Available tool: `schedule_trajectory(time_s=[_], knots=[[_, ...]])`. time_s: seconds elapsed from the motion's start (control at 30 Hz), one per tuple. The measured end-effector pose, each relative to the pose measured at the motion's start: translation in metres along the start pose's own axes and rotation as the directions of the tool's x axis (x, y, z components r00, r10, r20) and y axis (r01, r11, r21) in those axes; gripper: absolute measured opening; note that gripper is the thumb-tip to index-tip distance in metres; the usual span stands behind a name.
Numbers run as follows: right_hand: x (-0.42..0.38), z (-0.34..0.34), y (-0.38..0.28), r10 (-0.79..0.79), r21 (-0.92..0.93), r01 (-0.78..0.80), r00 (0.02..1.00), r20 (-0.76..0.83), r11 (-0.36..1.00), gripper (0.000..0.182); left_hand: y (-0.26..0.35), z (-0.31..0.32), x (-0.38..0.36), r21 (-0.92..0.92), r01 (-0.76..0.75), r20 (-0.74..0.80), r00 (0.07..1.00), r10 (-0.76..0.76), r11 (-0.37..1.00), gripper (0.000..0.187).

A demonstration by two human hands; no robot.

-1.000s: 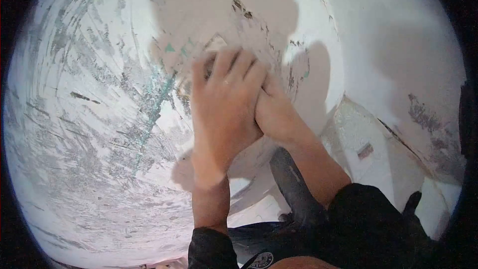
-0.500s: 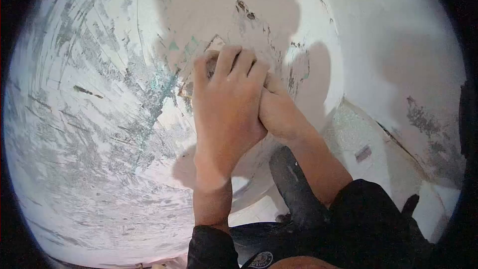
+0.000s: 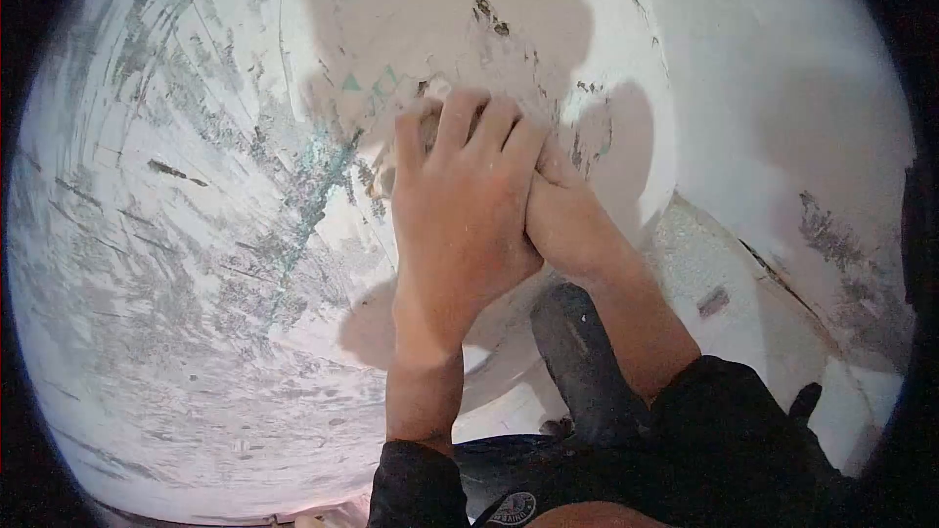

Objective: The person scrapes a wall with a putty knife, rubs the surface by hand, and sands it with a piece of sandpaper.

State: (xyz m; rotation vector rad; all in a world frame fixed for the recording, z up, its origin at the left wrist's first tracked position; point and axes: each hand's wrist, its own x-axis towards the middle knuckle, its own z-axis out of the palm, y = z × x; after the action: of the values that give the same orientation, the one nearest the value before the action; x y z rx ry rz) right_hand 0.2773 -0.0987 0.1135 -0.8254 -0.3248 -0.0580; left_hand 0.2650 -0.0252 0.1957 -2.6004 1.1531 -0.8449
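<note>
My left hand lies over the front of my right hand, its fingers bent down at the tips and slightly parted. The right hand comes in from the right underneath, and its fingers are mostly hidden. Between the left fingers, a bit of something greyish-brown shows, too covered to name. Both hands are pressed close to a broad whitish, worn surface with grey scuffs and greenish smears. Beside the left fingers sits a small brownish patch on that surface.
A dark chipped mark lies beyond the hands. To the right, a pale wall-like surface has a long crack below it. My dark trouser leg is under the right forearm. Shadows of my head and arms fall across the surface.
Both hands have shifted slightly right together, still stacked. The view of the surface has moved a little as well.
</note>
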Motion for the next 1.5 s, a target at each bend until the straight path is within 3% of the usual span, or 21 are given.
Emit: schedule_trajectory(time_s=[0.07, 0.2, 0.3, 0.43, 0.5, 0.57, 0.7, 0.77, 0.87, 1.0, 1.17, 1.27, 1.4, 1.5], knots=[[-0.001, 0.002, -0.002, -0.022, -0.181, 0.002, 0.994, -0.107, 0.984, 0.038, -0.011, 0.005, 0.003, -0.001, -0.019, -0.032, 0.999, 0.019, 1.0, 0.04], [0.001, 0.003, -0.008, 0.008, -0.072, -0.011, 0.999, -0.041, 0.997, 0.036, -0.005, 0.002, 0.003, -0.035, -0.02, -0.042, 0.999, 0.019, 0.999, 0.041], [0.012, 0.005, -0.006, -0.097, -0.198, 0.087, 0.995, -0.038, 0.976, 0.037, -0.022, 0.003, 0.011, 0.035, -0.042, -0.066, 0.997, 0.045, 0.998, 0.054], [0.002, 0.006, -0.002, -0.166, -0.106, 0.161, 0.985, -0.04, 0.981, 0.037, -0.011, -0.008, 0.007, 0.08, -0.033, 0.009, 0.999, 0.032, 0.996, 0.054], [0.006, 0.007, -0.006, -0.219, -0.092, 0.218, 0.976, 0.0, 0.972, 0.037, -0.014, -0.001, 0.001, -0.021, -0.009, 0.012, 1.0, 0.009, 1.0, 0.055], [0.017, 0.007, -0.004, -0.081, -0.136, 0.077, 0.996, -0.024, 0.988, 0.037, -0.018, -0.003, 0.008, -0.008, -0.022, -0.033, 0.999, 0.022, 1.0, 0.054], [0.002, 0.014, -0.014, -0.09, -0.118, 0.085, 0.995, -0.035, 0.989, 0.037, -0.013, -0.009, 0.0, -0.026, 0.004, -0.05, 0.999, -0.006, 1.0, 0.05], [0.009, 0.017, -0.009, -0.112, -0.296, 0.081, 0.99, -0.09, 0.952, 0.036, -0.015, -0.007, -0.001, -0.03, 0.02, -0.045, 0.999, -0.021, 0.999, 0.049], [0.0, 0.011, -0.003, -0.144, -0.179, 0.134, 0.988, -0.047, 0.975, 0.035, -0.013, -0.01, 0.002, 0.018, -0.018, 0.0, 1.0, 0.018, 1.0, 0.042], [0.005, 0.009, -0.001, -0.081, -0.253, 0.075, 0.997, -0.012, 0.965, 0.036, -0.017, -0.009, 0.001, -0.044, -0.01, -0.006, 1.0, 0.01, 0.999, 0.043], [-0.008, 0.021, -0.005, -0.131, -0.165, 0.116, 0.988, -0.081, 0.98, 0.035, -0.014, -0.005, -0.007, -0.069, -0.007, -0.011, 1.0, 0.006, 0.998, 0.049], [0.002, 0.01, 0.007, -0.073, -0.095, 0.073, 0.997, 0.012, 0.993, 0.034, -0.018, 0.0, -0.007, -0.014, -0.033, 0.008, 0.999, 0.033, 0.999, 0.049], [-0.003, 0.02, -0.009, -0.129, -0.142, 0.121, 0.991, -0.045, 0.982, 0.036, -0.025, -0.003, 0.0, -0.053, -0.054, -0.046, 0.998, 0.051, 0.997, 0.05], [0.001, 0.019, -0.008, -0.014, -0.082, 0.007, 0.997, -0.08, 0.997, 0.037, -0.021, -0.007, -0.001, -0.034, -0.073, -0.008, 0.997, 0.073, 0.997, 0.05]])
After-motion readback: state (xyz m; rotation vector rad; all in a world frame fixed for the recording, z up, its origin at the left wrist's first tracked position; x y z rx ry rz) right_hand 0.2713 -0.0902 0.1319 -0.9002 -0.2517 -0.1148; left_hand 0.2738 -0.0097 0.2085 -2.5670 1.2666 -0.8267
